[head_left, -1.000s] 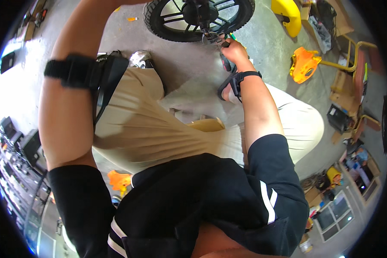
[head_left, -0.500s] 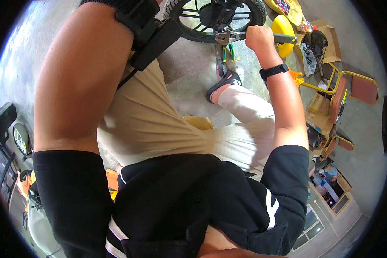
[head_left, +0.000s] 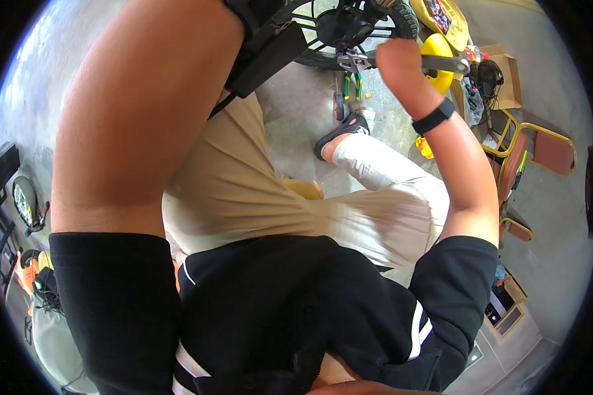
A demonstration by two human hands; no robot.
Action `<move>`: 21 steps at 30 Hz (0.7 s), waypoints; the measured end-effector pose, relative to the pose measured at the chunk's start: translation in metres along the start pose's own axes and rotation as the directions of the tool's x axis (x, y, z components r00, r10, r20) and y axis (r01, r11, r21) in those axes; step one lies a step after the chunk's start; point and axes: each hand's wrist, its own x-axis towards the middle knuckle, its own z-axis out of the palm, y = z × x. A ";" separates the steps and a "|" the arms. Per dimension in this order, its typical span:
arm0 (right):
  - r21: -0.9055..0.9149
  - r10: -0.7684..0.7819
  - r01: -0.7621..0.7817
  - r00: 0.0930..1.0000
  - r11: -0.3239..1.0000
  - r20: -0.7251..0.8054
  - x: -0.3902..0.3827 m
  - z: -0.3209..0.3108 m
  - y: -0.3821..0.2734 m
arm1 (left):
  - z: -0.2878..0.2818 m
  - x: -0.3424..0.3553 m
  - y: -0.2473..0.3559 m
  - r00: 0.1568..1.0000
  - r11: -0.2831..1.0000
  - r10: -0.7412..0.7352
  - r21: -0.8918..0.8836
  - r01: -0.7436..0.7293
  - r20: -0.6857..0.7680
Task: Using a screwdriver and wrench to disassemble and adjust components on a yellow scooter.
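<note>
My right hand is closed around the handle of an adjustable wrench, whose jaw points left. The jaw lies against the hub area of a black spoked wheel with a knobby tyre; whether it grips a nut I cannot make out. The wrench's handle end sticks out to the right of my fist, in front of a yellow rounded part. My left forearm reaches up past the top edge, so that hand is out of sight. A black box-shaped device with a cable hangs by my left wrist.
On the floor below the wheel lie green-handled pliers and a screwdriver, close to my shoe. Right of these are a yellow rounded part, a cardboard box and fallen chairs. Vehicle parts stand far left.
My right elbow has swung outward to the right, and the wrist has tilted with it. The wrench shifts slightly right and down in view, still held. The left forearm appears farther up and right.
</note>
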 end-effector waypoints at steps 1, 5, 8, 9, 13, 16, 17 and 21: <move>0.026 -0.001 0.002 0.998 1.000 -0.057 -0.003 0.011 0.010 | -0.001 -0.001 -0.001 1.000 1.000 -0.003 -0.004 0.003 0.003; 0.085 0.007 -0.003 0.999 0.996 -0.049 -0.008 0.065 0.036 | -0.003 -0.003 -0.004 1.000 1.000 0.012 -0.022 -0.012 0.013; 0.127 0.082 -0.063 0.985 0.990 -0.154 -0.012 0.102 0.028 | -0.005 -0.002 -0.002 1.000 1.000 -0.001 -0.031 0.001 0.016; 0.180 0.163 -0.155 0.986 0.971 -0.028 -0.009 0.110 0.020 | -0.005 0.000 0.000 1.000 0.999 -0.021 -0.031 0.021 0.013; 0.363 0.254 -0.380 0.902 0.851 0.350 -0.012 0.119 -0.007 | -0.008 0.001 0.002 0.997 0.999 -0.016 -0.038 0.019 0.076; 0.408 0.280 -0.450 0.867 0.794 0.412 -0.022 0.105 -0.016 | -0.008 -0.002 0.003 0.999 1.000 -0.006 -0.020 0.007 0.042; 0.404 0.283 -0.461 0.859 0.790 0.428 -0.025 0.098 -0.016 | -0.006 -0.003 0.003 1.000 1.000 0.001 -0.022 -0.001 0.028; 0.398 0.230 -0.438 0.851 0.806 0.472 -0.032 0.067 -0.010 | -0.004 -0.005 0.008 0.999 0.999 0.030 -0.045 -0.029 0.019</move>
